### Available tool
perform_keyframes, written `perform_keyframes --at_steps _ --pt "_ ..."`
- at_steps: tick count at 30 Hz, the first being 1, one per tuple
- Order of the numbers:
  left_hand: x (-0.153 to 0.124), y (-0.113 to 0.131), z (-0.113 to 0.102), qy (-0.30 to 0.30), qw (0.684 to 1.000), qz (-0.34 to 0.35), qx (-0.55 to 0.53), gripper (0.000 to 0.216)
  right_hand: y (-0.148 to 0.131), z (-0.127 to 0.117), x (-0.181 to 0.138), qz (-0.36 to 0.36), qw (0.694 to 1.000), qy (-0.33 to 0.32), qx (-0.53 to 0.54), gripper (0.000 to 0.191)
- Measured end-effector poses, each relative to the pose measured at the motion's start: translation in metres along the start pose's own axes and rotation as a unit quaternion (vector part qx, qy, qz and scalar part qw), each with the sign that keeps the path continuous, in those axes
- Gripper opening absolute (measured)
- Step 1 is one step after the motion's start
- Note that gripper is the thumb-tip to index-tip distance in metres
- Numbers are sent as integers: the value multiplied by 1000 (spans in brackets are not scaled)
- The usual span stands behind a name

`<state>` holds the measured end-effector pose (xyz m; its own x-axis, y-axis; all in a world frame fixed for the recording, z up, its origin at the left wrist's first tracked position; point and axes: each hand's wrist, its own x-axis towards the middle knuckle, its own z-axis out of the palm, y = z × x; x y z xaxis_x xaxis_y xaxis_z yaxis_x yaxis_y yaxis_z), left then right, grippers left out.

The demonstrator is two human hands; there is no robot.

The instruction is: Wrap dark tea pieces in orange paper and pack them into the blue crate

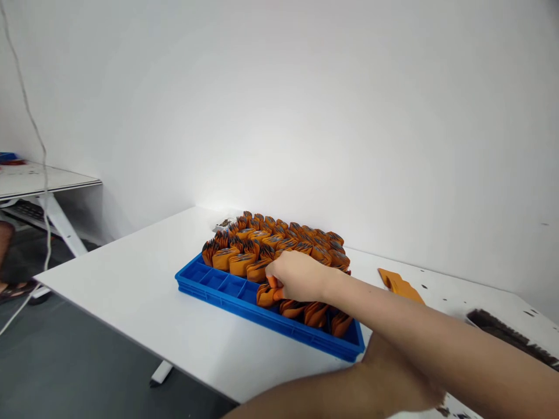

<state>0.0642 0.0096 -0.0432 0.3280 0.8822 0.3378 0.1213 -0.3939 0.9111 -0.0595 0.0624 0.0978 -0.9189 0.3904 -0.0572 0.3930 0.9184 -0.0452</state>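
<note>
In the head view, the blue compartment tray [244, 311] is seen at six o'clock on the white table [144, 267], mostly filled with folded orange packets [238, 265], while blue floors are exposed in a few front-row compartments toward the tray's nine o'clock. An orange packet bundle [264, 298] in that row appears pinched by the right hand [301, 276]; the left hand [406, 385] is blurred at five o'clock, its grip impossible to tell.
</note>
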Motion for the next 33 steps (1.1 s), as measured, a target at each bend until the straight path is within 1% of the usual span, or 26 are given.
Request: perform_keyframes --at_steps 2,4,5,6,7,9,10,11,12,15,17,19,22,25,28,33 --pt "-2 3 -5 -5 999 26 20 41 11 -4 -10 10 994 39 101 20" --pt "-4 6 -11 -11 997 51 51 50 24 -14 -28 37 980 80 177 14" --pt "-4 8 -13 -16 995 59 79 50 32 -20 -39 56 974 106 191 9" --pt "-4 9 -15 -19 991 63 115 46 40 -27 -53 78 970 136 185 8" --pt "-4 10 -16 -21 986 65 150 39 50 -33 -68 103 966 174 158 11" --pt "-2 11 -16 -17 977 66 204 22 73 -41 -104 164 951 253 63 19" --pt "-1 10 -15 -14 975 67 212 17 87 -42 -124 202 938 281 16 22" --pt "0 10 -14 -11 974 69 214 13 100 -40 -145 241 926 290 -19 25" --pt "0 10 -14 -10 974 72 215 12 114 -35 -166 281 915 287 -39 26" --pt "1 10 -13 -12 972 84 219 12 147 -8 -225 382 896 221 -53 30" --pt "0 10 -12 -12 971 87 222 12 160 18 -254 428 887 166 -53 33" --pt "0 11 -12 -10 971 86 224 14 166 45 -272 451 886 100 -53 35" --pt "1 11 -12 -4 971 84 224 16 168 80 -281 455 886 68 -50 28" --pt "3 11 -12 3 972 78 222 17 171 102 -279 460 884 65 -49 20" --pt "5 12 -13 5 973 75 217 18 178 112 -277 465 882 68 -41 19" --pt "3 13 -13 -6 975 85 207 18 183 116 -283 458 885 79 -30 21"
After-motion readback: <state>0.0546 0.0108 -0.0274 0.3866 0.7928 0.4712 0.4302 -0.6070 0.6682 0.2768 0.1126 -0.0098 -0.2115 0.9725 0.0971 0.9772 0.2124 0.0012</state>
